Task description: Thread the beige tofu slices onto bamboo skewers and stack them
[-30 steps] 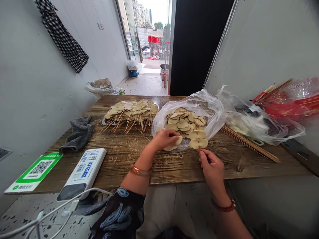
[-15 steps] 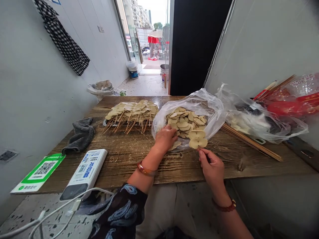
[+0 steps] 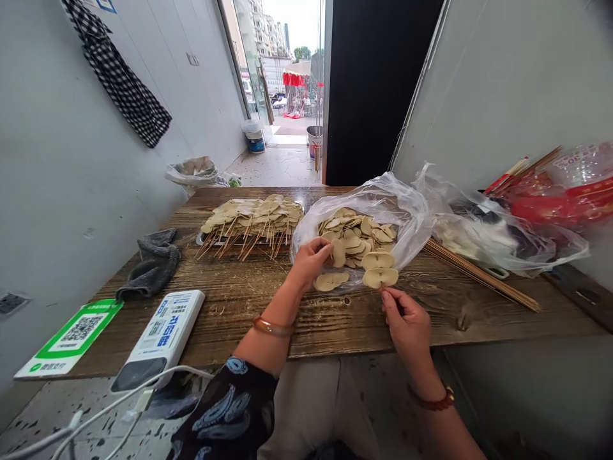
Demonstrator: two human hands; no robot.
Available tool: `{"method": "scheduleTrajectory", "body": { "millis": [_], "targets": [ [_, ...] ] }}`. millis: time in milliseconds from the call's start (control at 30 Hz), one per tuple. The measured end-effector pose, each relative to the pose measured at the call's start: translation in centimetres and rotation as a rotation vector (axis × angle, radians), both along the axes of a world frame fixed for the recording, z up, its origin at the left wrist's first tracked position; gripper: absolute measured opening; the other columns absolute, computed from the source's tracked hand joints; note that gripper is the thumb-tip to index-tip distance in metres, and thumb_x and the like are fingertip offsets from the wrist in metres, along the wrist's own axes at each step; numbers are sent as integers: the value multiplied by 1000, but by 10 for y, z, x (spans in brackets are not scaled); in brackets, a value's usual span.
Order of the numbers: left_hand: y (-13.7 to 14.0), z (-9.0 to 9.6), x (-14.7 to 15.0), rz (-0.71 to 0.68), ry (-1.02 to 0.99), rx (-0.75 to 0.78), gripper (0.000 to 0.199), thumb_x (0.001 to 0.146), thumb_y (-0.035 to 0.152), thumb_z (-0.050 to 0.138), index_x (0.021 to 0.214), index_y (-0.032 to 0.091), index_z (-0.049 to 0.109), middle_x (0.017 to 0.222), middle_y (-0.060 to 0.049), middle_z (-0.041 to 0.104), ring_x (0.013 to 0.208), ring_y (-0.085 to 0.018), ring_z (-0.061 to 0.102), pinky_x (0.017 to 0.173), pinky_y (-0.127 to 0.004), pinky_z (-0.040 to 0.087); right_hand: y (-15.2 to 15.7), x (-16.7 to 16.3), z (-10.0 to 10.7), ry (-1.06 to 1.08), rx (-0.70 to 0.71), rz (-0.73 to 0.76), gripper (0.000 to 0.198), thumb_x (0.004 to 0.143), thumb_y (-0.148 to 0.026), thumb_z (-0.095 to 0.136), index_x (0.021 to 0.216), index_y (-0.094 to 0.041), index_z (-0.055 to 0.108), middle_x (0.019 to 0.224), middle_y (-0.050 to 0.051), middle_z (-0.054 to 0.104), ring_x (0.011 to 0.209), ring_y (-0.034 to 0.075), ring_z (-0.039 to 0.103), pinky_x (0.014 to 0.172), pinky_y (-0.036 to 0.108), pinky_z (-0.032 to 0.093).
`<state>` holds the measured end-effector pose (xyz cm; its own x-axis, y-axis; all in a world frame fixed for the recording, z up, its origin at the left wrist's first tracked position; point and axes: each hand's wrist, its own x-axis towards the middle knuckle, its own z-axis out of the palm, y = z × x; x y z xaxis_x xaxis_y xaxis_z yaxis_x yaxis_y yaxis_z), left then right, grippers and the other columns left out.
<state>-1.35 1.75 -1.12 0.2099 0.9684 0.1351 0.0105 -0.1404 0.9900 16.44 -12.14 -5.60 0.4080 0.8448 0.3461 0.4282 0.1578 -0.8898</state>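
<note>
Between the thumb and fingers of my left hand is a thin pale round slice, held upright at the bag's near edge. My right hand pinches the lower end of a skewer, most of it hidden; two pale slices are threaded on its top. Behind them, a heap of loose slices fills an open clear plastic bag. More slices lie on the wood just below my left hand. Left of the bag, filled skewers are piled on a metal tray, sticks toward me.
A bundle of bare skewers lies right of the bag, beside more plastic bags. On the left of the wooden table are a grey cloth, a white power bank with a cable, and a green QR card.
My left hand has lifted a slice up from the bag's near edge, uncovering slices lying on the wood. My right hand stays nearly still with its skewer.
</note>
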Motion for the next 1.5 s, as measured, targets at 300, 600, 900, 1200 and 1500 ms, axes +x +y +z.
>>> {"method": "scheduleTrajectory", "body": {
  "millis": [300,600,900,1200,1500],
  "targets": [
    [-8,9,-1,-130,-385,-301,38,61,41,77,79,16,55,62,3,57,54,-9,54,52,-21,45,0,3,-2,6,-34,39,32,87,-42,55,94,-17,73,60,1,61,53,14,55,47,23,42],
    [-3,4,-2,-59,-402,-226,41,51,27,85,83,12,64,68,0,64,57,-7,54,52,-18,40,-1,5,3,-16,-71,215,28,88,-38,54,92,-18,72,64,2,62,57,15,57,48,23,42],
    [-5,10,-6,27,-240,-88,39,62,39,76,90,14,68,64,3,55,51,-5,44,47,-19,39,2,0,9,-201,3,369,21,89,-30,54,81,-19,70,77,4,70,70,17,64,65,26,49],
    [-4,12,-8,5,-216,-41,44,60,19,74,101,13,62,72,1,62,62,-8,54,60,-19,42,3,-2,10,-224,-4,332,24,90,-31,51,81,-19,69,78,4,71,72,18,65,66,28,49],
    [0,8,-13,89,-106,53,23,63,18,70,86,13,70,81,-3,68,73,-11,58,66,-20,44,3,0,8,-229,-26,345,23,90,-31,51,83,-20,69,82,5,72,77,20,67,69,29,50]
  ]
}}
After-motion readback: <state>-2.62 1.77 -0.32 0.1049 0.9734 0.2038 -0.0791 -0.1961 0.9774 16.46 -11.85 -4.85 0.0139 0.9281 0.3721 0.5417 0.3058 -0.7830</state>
